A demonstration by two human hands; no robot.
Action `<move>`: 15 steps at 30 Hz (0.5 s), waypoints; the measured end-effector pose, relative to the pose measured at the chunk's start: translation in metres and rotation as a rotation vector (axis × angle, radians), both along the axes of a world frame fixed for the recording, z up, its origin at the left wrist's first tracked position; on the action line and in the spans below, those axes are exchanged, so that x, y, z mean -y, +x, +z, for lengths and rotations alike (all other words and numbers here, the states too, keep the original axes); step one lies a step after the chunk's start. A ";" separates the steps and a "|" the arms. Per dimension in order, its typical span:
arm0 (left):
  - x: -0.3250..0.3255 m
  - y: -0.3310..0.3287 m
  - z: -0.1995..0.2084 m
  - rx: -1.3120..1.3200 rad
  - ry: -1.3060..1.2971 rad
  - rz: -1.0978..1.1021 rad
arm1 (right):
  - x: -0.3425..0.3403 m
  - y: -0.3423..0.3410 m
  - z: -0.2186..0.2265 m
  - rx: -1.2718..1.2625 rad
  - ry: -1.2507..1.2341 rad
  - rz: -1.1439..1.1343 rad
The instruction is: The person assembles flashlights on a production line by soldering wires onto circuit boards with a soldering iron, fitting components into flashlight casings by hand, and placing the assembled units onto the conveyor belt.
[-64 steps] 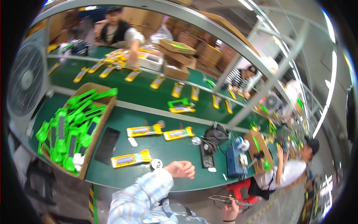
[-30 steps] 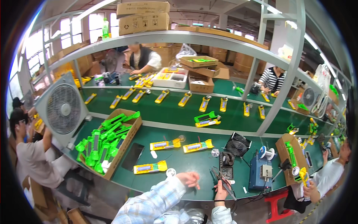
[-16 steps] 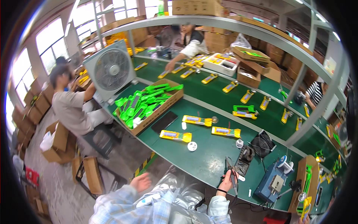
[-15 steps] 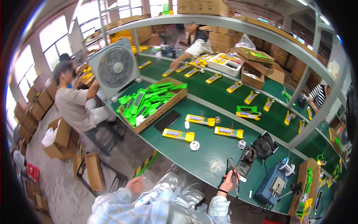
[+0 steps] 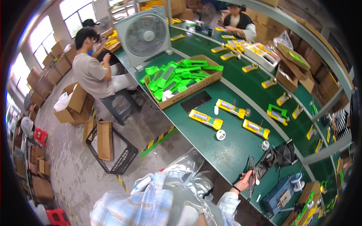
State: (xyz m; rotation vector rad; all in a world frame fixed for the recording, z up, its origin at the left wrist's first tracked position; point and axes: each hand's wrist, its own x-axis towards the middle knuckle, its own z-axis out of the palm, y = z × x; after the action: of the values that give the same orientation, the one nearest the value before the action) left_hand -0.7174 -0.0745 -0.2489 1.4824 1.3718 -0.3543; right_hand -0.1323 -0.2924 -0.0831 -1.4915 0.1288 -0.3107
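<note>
Fingers [image 5: 247, 177] of the right hand [image 5: 244, 180] wrap round a dark soldering iron [image 5: 250, 174], held upright at the near edge of the green surface [image 5: 233, 150]. The left hand is hidden; I cannot tell its state. A steady grip low on the handle, tip kept off the sleeve, would serve best. Just beyond lie long yellow packages [image 5: 205, 119], then a cardboard box [image 5: 181, 79] of bright green parts.

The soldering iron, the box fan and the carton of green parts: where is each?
soldering iron [image 5: 251, 177], head view, on its dark shaft in the right hand [image 5: 244, 180].
box fan [image 5: 145, 34], head view, grille centre.
carton of green parts [image 5: 211, 77], head view, cardboard wall.
</note>
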 end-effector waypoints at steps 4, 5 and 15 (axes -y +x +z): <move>-0.055 0.076 0.063 -0.078 0.100 -0.369 | -0.010 0.001 -0.001 -0.019 0.065 -0.030; -0.075 0.108 0.077 -0.088 0.135 -0.466 | -0.010 0.000 0.001 -0.016 0.068 -0.034; -0.185 0.404 0.255 -0.283 0.463 -1.413 | -0.011 0.001 0.008 -0.030 0.067 -0.068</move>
State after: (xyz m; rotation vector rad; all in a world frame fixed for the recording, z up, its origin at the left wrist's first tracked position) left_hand -0.3130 0.1101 0.0059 2.7102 0.3512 -1.1945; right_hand -0.1313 -0.2810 -0.0751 -1.4281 0.2116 -0.3358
